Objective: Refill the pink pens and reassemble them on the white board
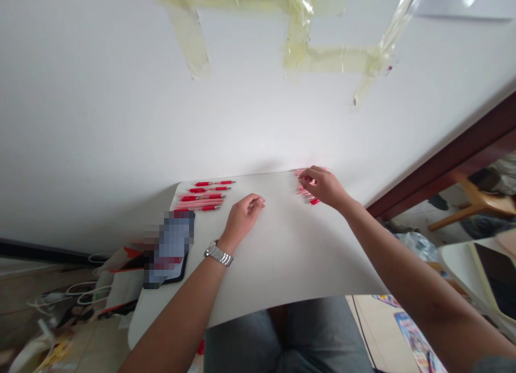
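Observation:
My left hand (244,217) rests on a large white sheet (282,255) that covers a small table, fingers curled loosely, nothing seen in them; a metal watch sits on that wrist. My right hand (322,187) lies at the far right edge of the sheet on a small pile of red pens (303,189), fingers bent down onto them. Several red and pink pens (203,195) lie in a neat row at the far left of the sheet.
A dark tablet or phone (171,249) lies at the table's left edge. A white wall with strips of old tape (298,45) stands right behind. Bags and cables crowd the floor at left; a wooden chair (475,201) and another table stand at right.

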Tool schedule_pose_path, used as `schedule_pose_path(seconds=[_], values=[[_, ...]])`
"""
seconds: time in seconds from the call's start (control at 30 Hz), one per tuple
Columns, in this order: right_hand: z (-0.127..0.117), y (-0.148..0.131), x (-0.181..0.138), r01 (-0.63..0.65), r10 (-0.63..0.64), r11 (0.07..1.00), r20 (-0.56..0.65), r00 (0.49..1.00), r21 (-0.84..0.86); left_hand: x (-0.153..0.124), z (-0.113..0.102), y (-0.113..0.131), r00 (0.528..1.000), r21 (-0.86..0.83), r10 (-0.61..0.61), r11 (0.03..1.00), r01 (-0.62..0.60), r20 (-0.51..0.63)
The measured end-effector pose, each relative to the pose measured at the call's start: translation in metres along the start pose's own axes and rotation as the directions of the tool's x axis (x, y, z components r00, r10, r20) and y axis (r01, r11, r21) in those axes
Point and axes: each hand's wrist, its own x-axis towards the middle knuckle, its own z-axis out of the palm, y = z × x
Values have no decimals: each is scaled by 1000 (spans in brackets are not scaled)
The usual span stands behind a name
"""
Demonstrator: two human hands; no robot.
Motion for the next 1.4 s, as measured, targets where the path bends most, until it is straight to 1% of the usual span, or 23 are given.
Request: schedule_pose_path(seconds=[0.07, 0.13, 0.27, 0.37, 0.53, 0.73, 1.07, 1.17, 1.27, 1.4], values=[[15, -14, 1, 7, -9, 998, 34, 999, 63, 0, 0, 0, 1000, -3, -4, 1000, 4, 0], [33, -24, 0, 16, -22, 996, 67, 997, 91, 0, 0, 1, 1000, -4, -6, 1000, 6, 2], [66, -34, -7, -5, -6, 990, 75, 997, 143, 0, 0, 0, 1000, -3, -2, 1000, 2, -1], [80, -38, -13, -10, 0, 988, 64, 998, 155, 0, 0, 0, 1000, -3, 1, 1000, -1, -4], [81, -46, -17, 67, -80, 984, 74, 994, 165, 0, 0, -1, 1000, 2, -8, 1000, 8, -4], [77, -44, -16, 62, -91, 971, 117, 989, 233, 0, 0, -2, 1000, 16, 1, 1000, -1, 7], [79, -39, -15, 83, -120, 965, 135, 984, 250, -1, -6, 10, 1000, 46, 2, 999, -3, 29], [80, -38, -14, 93, -131, 964, 141, 981, 248, -1, -10, 13, 998, 91, 14, 996, -19, 65], [80, -37, -14, 95, -135, 964, 148, 980, 250, -1, -16, 19, 995, 177, 56, 982, -69, 81], [81, -37, -14, 86, -127, 960, 143, 981, 265, 0, -35, 25, 993, 277, 102, 954, -115, 59]])
